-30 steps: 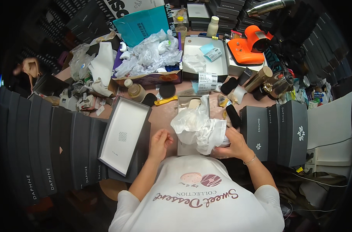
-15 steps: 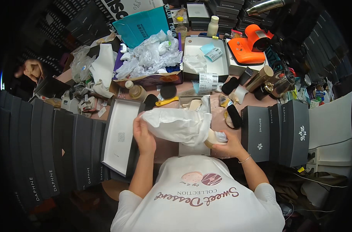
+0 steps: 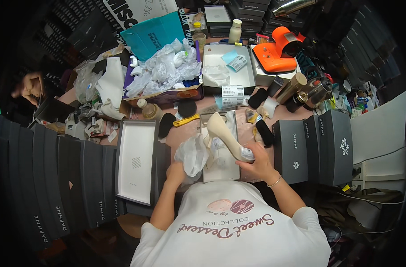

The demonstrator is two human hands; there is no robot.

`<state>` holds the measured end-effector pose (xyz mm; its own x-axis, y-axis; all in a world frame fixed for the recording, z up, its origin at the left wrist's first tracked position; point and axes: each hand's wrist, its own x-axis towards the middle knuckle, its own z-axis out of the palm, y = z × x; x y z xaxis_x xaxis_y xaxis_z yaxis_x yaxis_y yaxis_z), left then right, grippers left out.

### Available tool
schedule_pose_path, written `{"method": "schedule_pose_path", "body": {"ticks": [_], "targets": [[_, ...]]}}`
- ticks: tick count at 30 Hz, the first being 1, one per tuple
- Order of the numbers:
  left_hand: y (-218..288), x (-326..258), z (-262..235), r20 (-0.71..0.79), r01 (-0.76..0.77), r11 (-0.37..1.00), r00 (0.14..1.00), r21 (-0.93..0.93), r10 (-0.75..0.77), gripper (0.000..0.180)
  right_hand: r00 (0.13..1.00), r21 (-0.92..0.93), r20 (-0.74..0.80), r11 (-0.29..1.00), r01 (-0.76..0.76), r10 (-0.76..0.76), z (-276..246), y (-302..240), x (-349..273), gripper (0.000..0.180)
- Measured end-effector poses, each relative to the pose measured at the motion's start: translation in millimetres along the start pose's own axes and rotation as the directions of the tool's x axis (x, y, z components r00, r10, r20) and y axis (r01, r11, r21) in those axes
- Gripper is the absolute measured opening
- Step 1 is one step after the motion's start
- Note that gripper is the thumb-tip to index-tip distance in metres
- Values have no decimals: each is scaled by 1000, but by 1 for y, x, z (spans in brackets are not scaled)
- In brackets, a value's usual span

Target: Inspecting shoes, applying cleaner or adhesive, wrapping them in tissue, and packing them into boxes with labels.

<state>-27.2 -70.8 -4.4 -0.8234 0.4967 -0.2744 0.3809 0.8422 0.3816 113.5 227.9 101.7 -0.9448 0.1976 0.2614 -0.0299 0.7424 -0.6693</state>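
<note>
The shoe (image 3: 225,135) is a cream high heel, and I judge it light and stiff through the sole, with a smooth upper that would scuff or slip under a careless grip. Its thin heel looks like the weak point. The toe end or the arch seems the safest place to take it. It hangs tilted above the open box (image 3: 220,171) at the near edge of the table, toe low and toward me, back end raised and pointing to the far side.

My right hand (image 3: 255,163) is curled around the toe end, fingers closed on it, where some clear wrap also clings. My left hand (image 3: 176,171) is bunched on a wad of thin plastic wrap (image 3: 191,155) just left of the box. That wrap is soft, crinkly and nearly weightless, so it will crumple wherever I pinch it.

Left of the box lies a white-lined lid (image 3: 136,162), open side up. Dark boxes (image 3: 316,147) stand upright at the right edge. Toward the far edge are a carton full of crumpled wrap (image 3: 165,71), a white tray (image 3: 225,66) and an orange device (image 3: 278,51). Another person's hand (image 3: 30,86) shows at the far left.
</note>
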Motion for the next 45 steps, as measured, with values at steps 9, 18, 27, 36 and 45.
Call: {"method": "schedule_pose_path", "body": {"ticks": [9, 18, 27, 36, 45], "targets": [[38, 6, -60, 331, 759, -158, 449, -632, 830, 54, 788, 80, 268, 828, 555, -554, -6, -39, 33, 36], [21, -27, -64, 293, 416, -319, 883, -852, 367, 90, 923, 146, 302, 945, -291, 238, 77, 66, 53, 30], [33, 6, -9, -273, -119, 963, 961, -241, 50, 61, 889, 49, 323, 933, -357, 324, 135, 64, 47, 36], [94, 49, -40, -315, -354, 823, 922, -445, 226, 39, 717, 890, -51, 357, -283, 695, 6, 93, 33, 16], [119, 132, 15, 119, -209, 971, 968, -113, 222, 69, 724, 923, 101, 207, -325, 682, -9, 97, 47, 29]]}}
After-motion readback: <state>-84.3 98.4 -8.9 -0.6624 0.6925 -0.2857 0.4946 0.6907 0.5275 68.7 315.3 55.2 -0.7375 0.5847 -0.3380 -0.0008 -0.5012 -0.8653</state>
